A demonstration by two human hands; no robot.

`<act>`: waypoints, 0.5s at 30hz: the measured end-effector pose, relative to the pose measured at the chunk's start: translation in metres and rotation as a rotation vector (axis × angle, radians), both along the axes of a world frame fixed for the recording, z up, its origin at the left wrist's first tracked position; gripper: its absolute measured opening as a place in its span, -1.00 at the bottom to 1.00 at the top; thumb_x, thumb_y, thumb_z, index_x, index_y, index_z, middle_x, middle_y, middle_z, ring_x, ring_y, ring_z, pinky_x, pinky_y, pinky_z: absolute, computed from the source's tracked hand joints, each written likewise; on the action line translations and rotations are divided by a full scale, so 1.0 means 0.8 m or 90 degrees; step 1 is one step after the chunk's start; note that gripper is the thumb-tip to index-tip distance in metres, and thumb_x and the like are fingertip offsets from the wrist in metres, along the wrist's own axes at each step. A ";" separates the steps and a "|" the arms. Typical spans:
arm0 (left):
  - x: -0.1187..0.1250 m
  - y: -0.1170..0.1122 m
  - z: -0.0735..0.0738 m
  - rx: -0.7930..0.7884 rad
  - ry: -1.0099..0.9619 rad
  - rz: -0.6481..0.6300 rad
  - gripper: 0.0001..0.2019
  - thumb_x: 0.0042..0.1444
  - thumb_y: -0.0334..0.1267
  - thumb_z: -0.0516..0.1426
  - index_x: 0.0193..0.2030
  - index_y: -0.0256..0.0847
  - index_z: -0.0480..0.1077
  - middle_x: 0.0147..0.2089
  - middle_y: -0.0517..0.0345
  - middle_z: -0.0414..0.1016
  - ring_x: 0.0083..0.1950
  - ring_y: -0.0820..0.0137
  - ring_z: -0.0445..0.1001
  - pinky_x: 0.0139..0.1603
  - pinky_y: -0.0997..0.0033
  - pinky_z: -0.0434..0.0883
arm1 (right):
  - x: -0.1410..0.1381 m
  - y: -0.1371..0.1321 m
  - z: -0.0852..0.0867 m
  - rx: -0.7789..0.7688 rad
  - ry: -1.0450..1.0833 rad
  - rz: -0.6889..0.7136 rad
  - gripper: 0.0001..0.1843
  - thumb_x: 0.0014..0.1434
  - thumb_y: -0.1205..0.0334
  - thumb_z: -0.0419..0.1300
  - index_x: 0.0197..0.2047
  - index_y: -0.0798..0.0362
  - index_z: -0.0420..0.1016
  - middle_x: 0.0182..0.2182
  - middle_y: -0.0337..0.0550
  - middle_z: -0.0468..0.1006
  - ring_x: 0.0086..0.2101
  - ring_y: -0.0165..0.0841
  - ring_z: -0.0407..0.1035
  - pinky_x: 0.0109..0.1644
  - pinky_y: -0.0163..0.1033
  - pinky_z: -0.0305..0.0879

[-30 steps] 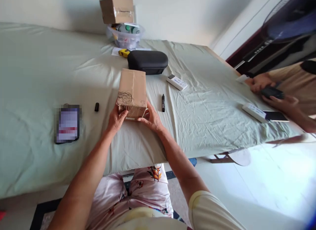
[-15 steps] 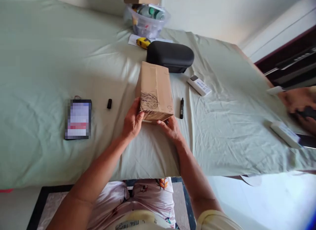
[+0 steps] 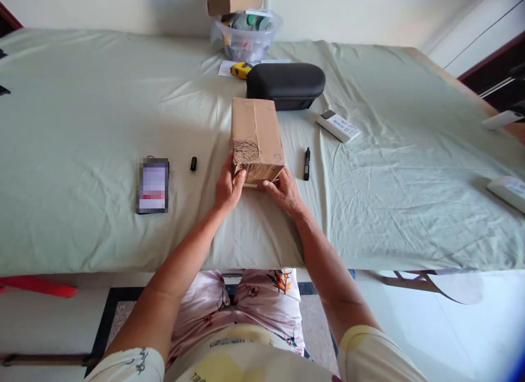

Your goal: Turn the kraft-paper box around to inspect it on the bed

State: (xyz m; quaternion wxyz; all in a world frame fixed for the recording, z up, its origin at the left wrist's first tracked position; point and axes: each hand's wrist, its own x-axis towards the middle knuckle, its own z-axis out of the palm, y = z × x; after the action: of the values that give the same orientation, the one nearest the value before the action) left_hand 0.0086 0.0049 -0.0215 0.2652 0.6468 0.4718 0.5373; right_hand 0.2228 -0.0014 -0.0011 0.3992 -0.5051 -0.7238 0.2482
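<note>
A brown cardboard box [image 3: 262, 125] stands on the cloth-covered table in front of me, with black scribbles near its front left corner. My left hand [image 3: 229, 186] grips its near left corner, thumb on the front face. At the lower right corner my right hand [image 3: 286, 191] holds it, thumb along the bottom front edge. The fingers beneath and behind the box are partly hidden. Right of the box lies a black marker [image 3: 307, 164] without its cap. A black cap [image 3: 193, 163] rests to the left.
Behind the box sits a black hard case [image 3: 286, 84]. A yellow tape measure [image 3: 241, 70] and a clear plastic tub [image 3: 248, 42] are farther back. To the right is a white box [image 3: 338, 126], another white object [image 3: 508, 191] at the edge. A blurred phone-like device [image 3: 153, 186] lies left.
The view has shifted and turned, and the person's hands at the right edge have left it. Both my hands stay on the box, its front face now showing more.
</note>
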 end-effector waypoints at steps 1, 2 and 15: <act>-0.001 0.001 -0.001 0.012 -0.004 -0.006 -0.31 0.47 0.27 -0.06 0.54 -0.11 0.16 0.53 -0.19 0.33 0.55 0.11 0.35 0.55 0.03 0.35 | -0.001 0.000 0.001 0.005 0.005 0.000 -0.14 0.26 -0.56 0.10 0.22 0.02 0.52 -0.01 0.00 0.52 -0.27 -0.32 0.46 -0.13 -0.15 0.51; -0.003 0.002 -0.001 0.026 -0.011 -0.015 -0.30 0.47 0.26 -0.05 0.57 -0.08 0.11 0.54 -0.16 0.32 0.55 0.13 0.34 0.55 0.06 0.34 | -0.001 -0.001 0.003 0.015 0.010 0.002 -0.13 0.27 -0.57 0.07 0.24 0.02 0.51 0.00 0.01 0.53 -0.25 -0.31 0.46 -0.11 -0.15 0.51; -0.031 0.020 0.013 0.218 0.098 -0.007 -0.27 0.44 0.21 0.06 0.62 0.09 -0.02 0.71 -0.16 -0.11 0.70 0.01 0.02 0.58 -0.09 0.28 | 0.059 0.020 0.010 -0.072 -0.298 -0.441 -0.52 0.29 0.08 0.20 0.23 -0.12 0.65 0.15 0.13 0.50 0.10 -0.02 0.36 0.20 0.14 0.32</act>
State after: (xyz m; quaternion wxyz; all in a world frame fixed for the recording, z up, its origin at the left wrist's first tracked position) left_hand -0.0160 0.0212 -0.0111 0.1173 0.7244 0.3887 0.5571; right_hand 0.2704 0.0149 0.0071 0.2555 -0.7824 -0.5677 0.0175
